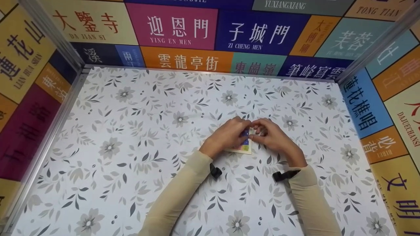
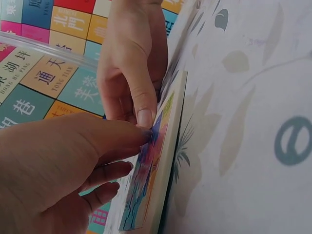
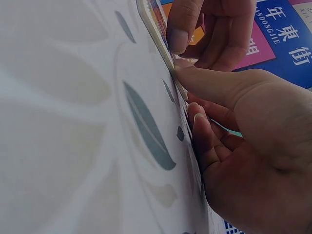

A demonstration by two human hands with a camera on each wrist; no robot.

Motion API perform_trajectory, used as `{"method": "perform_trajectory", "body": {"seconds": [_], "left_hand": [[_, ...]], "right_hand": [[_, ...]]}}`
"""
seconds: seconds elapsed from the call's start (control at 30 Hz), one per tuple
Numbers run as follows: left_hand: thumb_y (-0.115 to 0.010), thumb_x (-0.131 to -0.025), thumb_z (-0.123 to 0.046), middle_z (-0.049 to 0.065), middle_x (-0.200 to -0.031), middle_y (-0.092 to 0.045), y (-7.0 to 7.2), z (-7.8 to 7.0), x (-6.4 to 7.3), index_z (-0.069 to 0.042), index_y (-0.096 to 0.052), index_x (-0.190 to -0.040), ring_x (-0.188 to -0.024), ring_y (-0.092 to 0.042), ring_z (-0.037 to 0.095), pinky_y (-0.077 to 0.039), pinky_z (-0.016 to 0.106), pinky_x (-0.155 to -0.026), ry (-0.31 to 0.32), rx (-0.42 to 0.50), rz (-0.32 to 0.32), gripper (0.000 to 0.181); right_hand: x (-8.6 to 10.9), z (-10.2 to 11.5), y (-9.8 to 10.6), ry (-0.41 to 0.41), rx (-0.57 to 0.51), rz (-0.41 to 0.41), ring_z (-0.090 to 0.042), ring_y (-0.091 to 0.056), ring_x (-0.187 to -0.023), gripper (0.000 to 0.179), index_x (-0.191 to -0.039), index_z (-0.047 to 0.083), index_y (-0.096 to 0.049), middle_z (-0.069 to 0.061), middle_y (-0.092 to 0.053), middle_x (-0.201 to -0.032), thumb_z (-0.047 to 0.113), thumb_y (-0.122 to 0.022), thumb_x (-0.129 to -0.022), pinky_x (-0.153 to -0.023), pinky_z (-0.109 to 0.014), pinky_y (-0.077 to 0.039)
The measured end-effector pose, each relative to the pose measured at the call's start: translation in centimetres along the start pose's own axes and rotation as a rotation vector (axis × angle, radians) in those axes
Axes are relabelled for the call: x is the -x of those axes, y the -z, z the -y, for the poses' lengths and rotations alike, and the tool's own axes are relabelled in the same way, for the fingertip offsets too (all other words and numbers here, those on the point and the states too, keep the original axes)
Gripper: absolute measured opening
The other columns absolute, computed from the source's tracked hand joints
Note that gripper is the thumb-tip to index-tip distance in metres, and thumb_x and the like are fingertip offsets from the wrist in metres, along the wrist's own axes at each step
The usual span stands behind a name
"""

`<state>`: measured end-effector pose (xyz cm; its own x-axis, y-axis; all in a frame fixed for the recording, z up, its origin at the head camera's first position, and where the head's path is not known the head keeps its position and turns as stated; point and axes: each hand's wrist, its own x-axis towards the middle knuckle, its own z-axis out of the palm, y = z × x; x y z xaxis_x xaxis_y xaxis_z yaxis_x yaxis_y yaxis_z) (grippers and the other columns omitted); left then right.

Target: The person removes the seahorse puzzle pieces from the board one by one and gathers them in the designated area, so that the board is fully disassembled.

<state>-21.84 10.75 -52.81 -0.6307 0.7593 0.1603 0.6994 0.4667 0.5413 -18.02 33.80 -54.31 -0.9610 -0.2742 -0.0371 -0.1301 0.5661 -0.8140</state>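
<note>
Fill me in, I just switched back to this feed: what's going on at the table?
A person in long beige sleeves is working with both hands on a small picture board with a pale border, low over the flower-patterned table. The left hand reaches across it, thumb at the picture. The right hand is at its right side, thumb by the edge. The fingertips meet close together; whether they pinch the board is hidden.
</note>
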Motion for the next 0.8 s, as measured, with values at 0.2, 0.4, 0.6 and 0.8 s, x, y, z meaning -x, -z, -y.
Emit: {"method": "perform_trajectory", "body": {"seconds": [0.2, 0.4, 0.6, 0.8], "left_hand": [[-0.077, -0.101, -0.022, 0.006, -0.114, -0.075, -0.24, 0.18, -0.09, -0.009, -0.071, -0.129, -0.107, -0.065, 0.023, -0.056, 0.035, -0.094, 0.005, -0.008, -0.007, 0.031], [-0.076, -0.103, -0.028, 0.007, -0.138, -0.068, -0.54, 0.19, 0.01, -0.011, -0.066, -0.143, -0.126, -0.06, 0.024, -0.049, 0.035, -0.113, 0.018, -0.019, 0.004, 0.045], [-0.076, -0.102, -0.028, 0.007, -0.135, -0.065, -0.38, 0.04, 0.08, -0.012, -0.063, -0.145, -0.124, -0.062, 0.025, -0.05, 0.037, -0.113, 0.004, -0.016, -0.006, 0.047], [-0.079, -0.1, -0.018, 0.006, -0.134, -0.066, -0.29, 0.61, 0.0, -0.01, -0.064, -0.146, -0.123, -0.064, 0.02, -0.052, 0.03, -0.112, -0.016, 0.097, -0.025, 0.049]], "right_hand": [[0.08, -0.11, 0.22, -0.003, 0.016, 0.016, -0.022, -0.06, -0.095, 0.041, -0.132, 0.007, -0.069, -0.015, -0.066, -0.113, 0.016, -0.084, -0.096, -0.082, -0.024, -0.049], [0.05, -0.15, 0.18, 0.016, 0.05, 0.025, -0.019, -0.06, -0.094, 0.042, -0.134, 0.008, -0.068, -0.014, -0.064, -0.112, 0.02, -0.083, -0.097, -0.081, -0.023, -0.049], [-0.07, -0.12, 0.18, 0.012, 0.045, 0.025, -0.021, -0.061, -0.094, 0.042, -0.134, 0.007, -0.068, -0.015, -0.065, -0.113, 0.017, -0.084, -0.096, -0.081, -0.023, -0.049], [0.07, 0.11, 0.25, 0.004, 0.015, 0.022, -0.022, -0.06, -0.095, 0.043, -0.134, 0.005, -0.069, -0.017, -0.065, -0.116, 0.016, -0.084, -0.096, -0.08, -0.023, -0.048]]}}
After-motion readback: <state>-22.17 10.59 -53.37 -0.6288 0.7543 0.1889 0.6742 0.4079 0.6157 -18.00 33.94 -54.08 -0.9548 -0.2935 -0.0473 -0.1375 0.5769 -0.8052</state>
